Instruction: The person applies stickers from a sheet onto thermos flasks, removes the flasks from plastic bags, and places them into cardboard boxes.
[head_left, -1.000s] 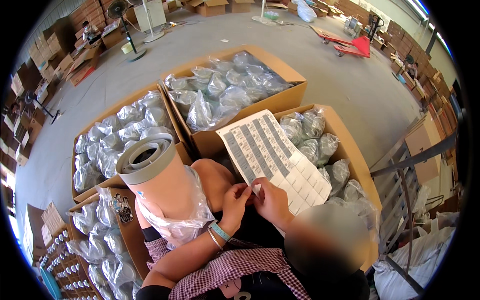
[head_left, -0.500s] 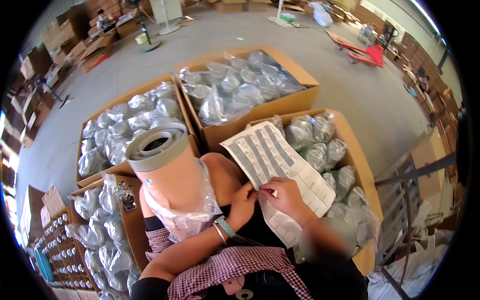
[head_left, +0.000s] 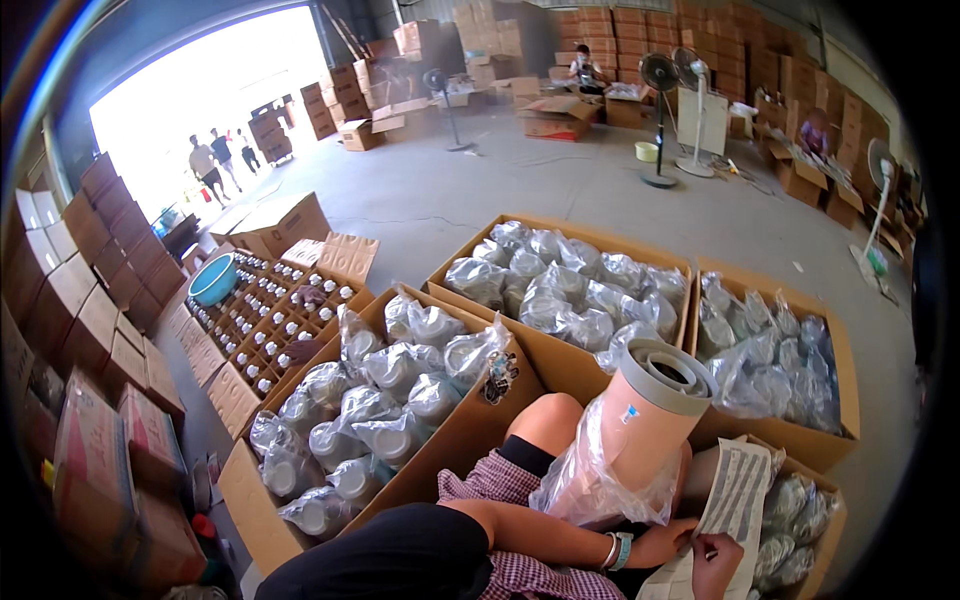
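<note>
On my lap leans a large salmon-pink plastic vessel [head_left: 645, 430] with a grey ringed top, its lower part in a clear plastic bag [head_left: 570, 485]. Beside it, at the lower right, a long white sheet of printed grey labels [head_left: 735, 490] lies across my leg and a carton. My left hand [head_left: 665, 542], a teal watch and a bracelet on its wrist, is closed at the sheet's left edge. Pressed against the same sheet, my right hand [head_left: 716, 562] has its thumb and fingers pinched together. Whether a loose label is between those fingertips is too small to tell.
Open cartons of bagged glassy items surround me: one at left [head_left: 390, 420], one ahead [head_left: 570, 285], others to the right [head_left: 770, 350]. A divided carton [head_left: 285, 315] carries a blue basin [head_left: 213, 280]. Standing fans [head_left: 660, 120], stacked boxes and other people are farther off.
My view has swung left, so the vessel, sheet and hands now appear farther right and lower. Both hands stay close together at the sheet.
</note>
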